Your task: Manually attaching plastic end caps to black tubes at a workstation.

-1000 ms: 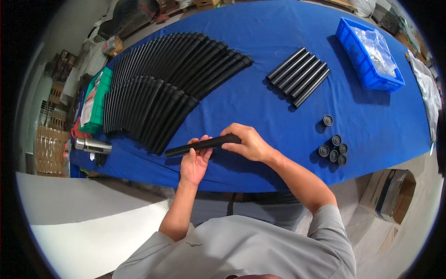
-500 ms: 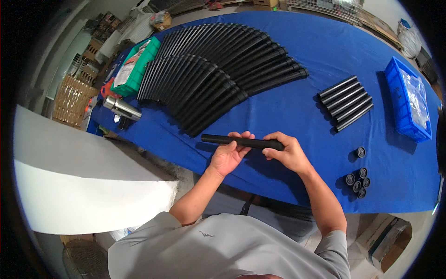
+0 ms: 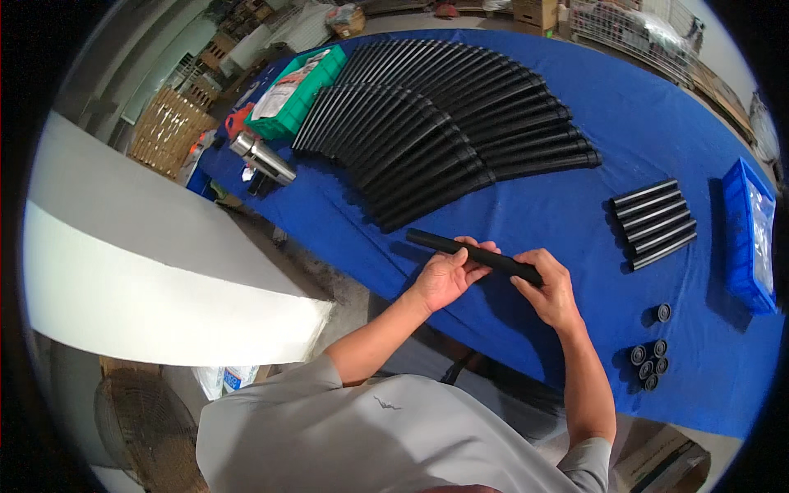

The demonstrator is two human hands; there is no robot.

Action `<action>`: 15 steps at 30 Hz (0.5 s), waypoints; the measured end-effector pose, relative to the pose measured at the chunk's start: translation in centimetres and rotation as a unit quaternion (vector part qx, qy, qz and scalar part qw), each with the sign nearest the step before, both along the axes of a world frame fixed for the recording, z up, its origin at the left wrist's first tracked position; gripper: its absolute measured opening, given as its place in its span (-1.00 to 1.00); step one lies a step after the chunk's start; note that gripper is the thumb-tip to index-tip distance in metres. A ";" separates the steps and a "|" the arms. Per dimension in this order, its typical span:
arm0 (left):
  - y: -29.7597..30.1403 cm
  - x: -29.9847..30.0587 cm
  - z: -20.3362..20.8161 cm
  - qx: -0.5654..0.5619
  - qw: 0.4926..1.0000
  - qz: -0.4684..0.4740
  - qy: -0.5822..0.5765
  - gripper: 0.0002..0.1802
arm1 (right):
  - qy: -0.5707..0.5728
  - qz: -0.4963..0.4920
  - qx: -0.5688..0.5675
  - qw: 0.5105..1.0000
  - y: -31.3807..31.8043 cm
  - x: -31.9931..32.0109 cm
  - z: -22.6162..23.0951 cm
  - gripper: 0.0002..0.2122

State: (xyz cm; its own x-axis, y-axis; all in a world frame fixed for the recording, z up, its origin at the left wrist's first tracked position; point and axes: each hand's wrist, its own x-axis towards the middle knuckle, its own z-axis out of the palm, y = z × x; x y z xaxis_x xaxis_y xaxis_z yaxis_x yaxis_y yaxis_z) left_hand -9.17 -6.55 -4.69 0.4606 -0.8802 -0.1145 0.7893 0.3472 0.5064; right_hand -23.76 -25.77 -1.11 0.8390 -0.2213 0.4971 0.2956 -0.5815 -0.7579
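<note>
A black tube [image 3: 433, 240] is held level between my hands above the near side of the blue-covered table. My left hand [image 3: 444, 278] grips its middle from below, thumb on the near side. Over the tube's right end, my right hand [image 3: 549, 287] closes with thumb and fingers, hiding most of that end. Nearest to the right hand is a group of several round black ribbed caps [image 3: 659, 348], with a single black cap [image 3: 662, 312] just beyond. Several short black tubes [image 3: 654, 222] lie side by side farther back on the right.
Two fanned rows of black tubes [image 3: 411, 135] cover the table's [image 3: 567, 214] far middle. At the left stand a green bin [image 3: 283, 123] with papers and a steel thermos [image 3: 263, 158]. A blue bin [image 3: 740, 246] with clear bags sits at the right edge.
The whole view has turned, so the table and its things appear shifted right. Both hands keep their hold on the tube, with little visible change in grip.
</note>
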 end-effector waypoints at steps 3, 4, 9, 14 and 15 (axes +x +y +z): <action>0.1 0.0 0.0 -0.044 0.999 -0.021 -0.009 -0.73 | 0.175 0.069 0.396 0.899 0.3 -0.4 -0.1 -0.75; 0.0 -0.1 0.3 -0.045 0.999 -0.018 -0.008 -0.73 | 0.177 0.071 0.395 0.899 0.3 -0.4 -0.3 -0.75; -0.2 -0.2 0.2 -0.024 0.999 -0.021 0.010 -0.80 | 0.054 0.020 0.073 0.996 -0.2 -0.3 -0.7 -0.75; 0.1 0.2 -0.4 -0.047 0.999 -0.026 0.003 -0.76 | 0.184 0.059 0.369 0.909 0.1 -0.2 0.0 -0.75; 0.0 0.2 -0.3 -0.035 0.999 -0.023 -0.011 -0.75 | 0.191 0.061 0.389 0.899 0.0 -0.1 -0.2 -0.75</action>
State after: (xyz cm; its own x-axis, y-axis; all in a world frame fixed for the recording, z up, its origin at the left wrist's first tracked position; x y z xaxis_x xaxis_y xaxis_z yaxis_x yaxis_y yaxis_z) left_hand -8.97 -6.58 -4.95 0.4208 -0.9062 -0.0417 0.7945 0.3460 0.4990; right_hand -23.89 -25.77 -1.29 0.9576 -0.2716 -0.0965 -0.0459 0.1868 -0.9813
